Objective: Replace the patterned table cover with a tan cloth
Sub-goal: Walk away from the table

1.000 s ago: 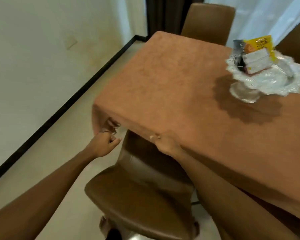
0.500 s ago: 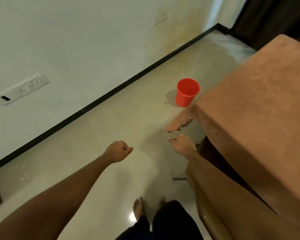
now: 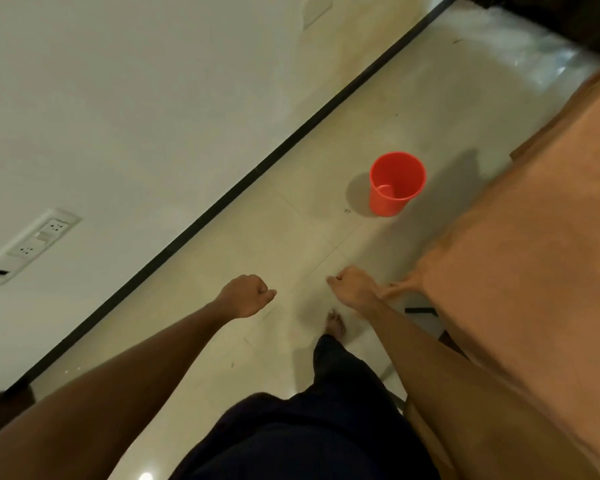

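left hand [image 3: 246, 296] is an empty fist, its forearm coming in from 7 o'clock. right hand [image 3: 355, 289] is curled too, with nothing seen in it and the palm hidden. at its 3 o'clock, just beside the wrist, hangs a corner of the tan cloth [image 3: 534, 271]. the cloth's long axis runs toward 1 o'clock, cut off by the frame. a red cup [image 3: 397, 183] stands upright on the floor [image 3: 291, 237] at 12 o'clock.

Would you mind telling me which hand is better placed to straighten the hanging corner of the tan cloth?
Right. The right hand hovers beside the corner of the tan cloth; the left hand is farther off, over the floor.
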Demonstrator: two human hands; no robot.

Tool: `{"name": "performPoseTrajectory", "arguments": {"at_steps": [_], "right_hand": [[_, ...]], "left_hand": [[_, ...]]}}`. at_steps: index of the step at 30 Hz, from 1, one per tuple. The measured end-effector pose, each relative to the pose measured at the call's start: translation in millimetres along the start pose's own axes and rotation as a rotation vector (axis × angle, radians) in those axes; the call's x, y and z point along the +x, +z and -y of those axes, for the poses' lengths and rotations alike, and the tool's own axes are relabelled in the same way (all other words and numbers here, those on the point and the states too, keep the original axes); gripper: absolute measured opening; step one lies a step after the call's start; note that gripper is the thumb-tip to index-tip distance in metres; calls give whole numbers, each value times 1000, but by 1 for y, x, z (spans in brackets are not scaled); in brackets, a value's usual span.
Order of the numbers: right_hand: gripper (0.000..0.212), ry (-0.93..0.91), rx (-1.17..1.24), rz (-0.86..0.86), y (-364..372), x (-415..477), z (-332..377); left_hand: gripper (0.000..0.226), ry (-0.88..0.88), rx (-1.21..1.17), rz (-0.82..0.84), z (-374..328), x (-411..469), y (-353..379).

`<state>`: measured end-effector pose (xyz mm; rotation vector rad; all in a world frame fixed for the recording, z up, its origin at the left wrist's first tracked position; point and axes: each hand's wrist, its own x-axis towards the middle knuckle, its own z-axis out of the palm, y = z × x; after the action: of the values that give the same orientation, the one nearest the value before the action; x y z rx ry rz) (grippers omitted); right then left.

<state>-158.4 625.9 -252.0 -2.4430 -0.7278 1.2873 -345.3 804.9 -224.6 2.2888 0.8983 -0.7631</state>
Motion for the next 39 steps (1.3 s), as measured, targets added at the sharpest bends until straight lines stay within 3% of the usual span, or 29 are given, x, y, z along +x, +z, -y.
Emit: {"name": "performPoseTrajectory", "arguments": {"at_steps": [6, 14, 20, 26, 32, 39], "right_hand": [[51, 103, 166, -34, -68, 56, -14], [46, 388, 498, -144, -129, 136, -66], [52, 566, 721, -225, -158, 234, -87], [53, 604, 913, -234, -168, 348, -111], [47, 570, 845, -307, -167, 487, -172], [27, 538, 809, -373, -146, 608, -225]], "left_hand": [[57, 118, -3, 26, -81, 96, -69], [57, 272, 176, 223, -170, 255, -110], [53, 337, 151, 335, -231, 387, -126], [52, 308, 227, 387, -251, 523, -95], [35, 378, 202, 345, -290, 655, -36], [39, 381, 201, 328, -294, 758, 23]]}}
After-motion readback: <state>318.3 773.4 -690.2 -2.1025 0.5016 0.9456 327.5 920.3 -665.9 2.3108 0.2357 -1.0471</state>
